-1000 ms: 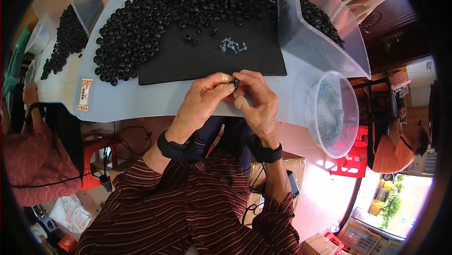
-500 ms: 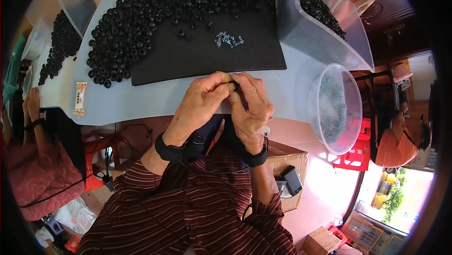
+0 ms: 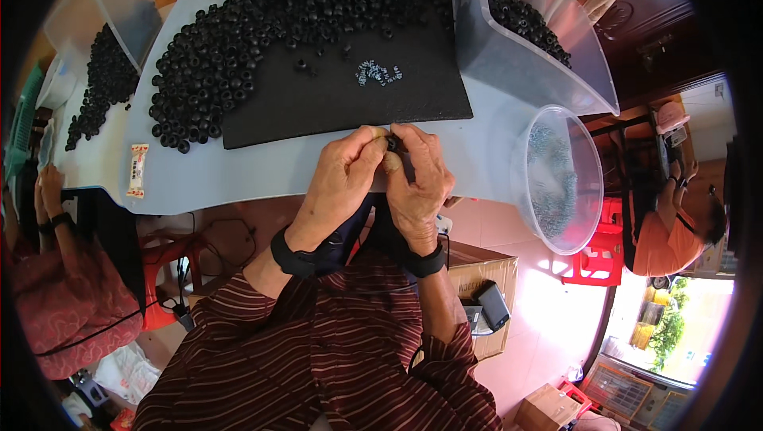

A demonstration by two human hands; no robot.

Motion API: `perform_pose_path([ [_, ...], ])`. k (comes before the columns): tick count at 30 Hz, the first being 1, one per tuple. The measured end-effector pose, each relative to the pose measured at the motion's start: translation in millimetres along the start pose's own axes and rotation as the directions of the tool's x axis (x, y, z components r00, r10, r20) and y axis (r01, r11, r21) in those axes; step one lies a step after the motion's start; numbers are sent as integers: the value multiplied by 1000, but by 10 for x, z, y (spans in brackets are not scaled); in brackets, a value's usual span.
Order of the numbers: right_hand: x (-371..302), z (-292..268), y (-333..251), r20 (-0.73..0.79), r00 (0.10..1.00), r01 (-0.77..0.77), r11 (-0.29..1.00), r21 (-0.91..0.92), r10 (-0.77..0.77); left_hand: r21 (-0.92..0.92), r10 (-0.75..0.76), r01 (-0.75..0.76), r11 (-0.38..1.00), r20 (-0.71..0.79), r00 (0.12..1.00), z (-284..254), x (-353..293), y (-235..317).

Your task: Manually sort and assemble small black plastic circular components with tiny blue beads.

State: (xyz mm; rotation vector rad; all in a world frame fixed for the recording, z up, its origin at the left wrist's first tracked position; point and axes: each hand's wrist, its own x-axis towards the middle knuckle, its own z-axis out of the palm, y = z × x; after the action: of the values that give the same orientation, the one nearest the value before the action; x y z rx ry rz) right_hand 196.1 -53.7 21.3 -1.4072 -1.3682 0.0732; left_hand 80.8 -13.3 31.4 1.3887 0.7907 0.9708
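My left hand (image 3: 340, 172) and my right hand (image 3: 420, 180) meet fingertip to fingertip just before the near edge of a black mat (image 3: 318, 109). Both are closed in a pinch around a small black round part (image 3: 393, 143), mostly hidden by the fingers. A finger of my left hand has a yellowish wrapping. On the mat lie a small scatter of shiny pale-blue bits (image 3: 377, 73) and a few loose black parts (image 3: 302, 65). Behind and left of it spreads a big heap of hollow black round parts (image 3: 203, 73).
A clear round tub (image 3: 596, 192) of pale-blue bits stands at the table's right edge. Behind it, a clear bin (image 3: 509, 73) holds black parts. A wrapped snack (image 3: 137, 170) lies on the left. Co-workers sit left (image 3: 75, 296) and far right (image 3: 668, 232).
Both hands stay together at the mat's edge with a slight shift of the fingers, and more of the black part shows between them. The whole view has shifted slightly.
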Motion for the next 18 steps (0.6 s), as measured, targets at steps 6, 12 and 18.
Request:
perform_pose_path([
  [6,7,-43,-36,-29,996,-87,995,45,88,-86,0,-1,996,-12,1000,34,-32,30],
  [12,-25,9,12,-40,999,-1,998,64,4,-27,-20,20,999,5,1000,24,-9,4],
  [18,-26,25,66,-47,995,85,996,-17,-86,117,27,-27,993,1,1000,48,32,55],
])
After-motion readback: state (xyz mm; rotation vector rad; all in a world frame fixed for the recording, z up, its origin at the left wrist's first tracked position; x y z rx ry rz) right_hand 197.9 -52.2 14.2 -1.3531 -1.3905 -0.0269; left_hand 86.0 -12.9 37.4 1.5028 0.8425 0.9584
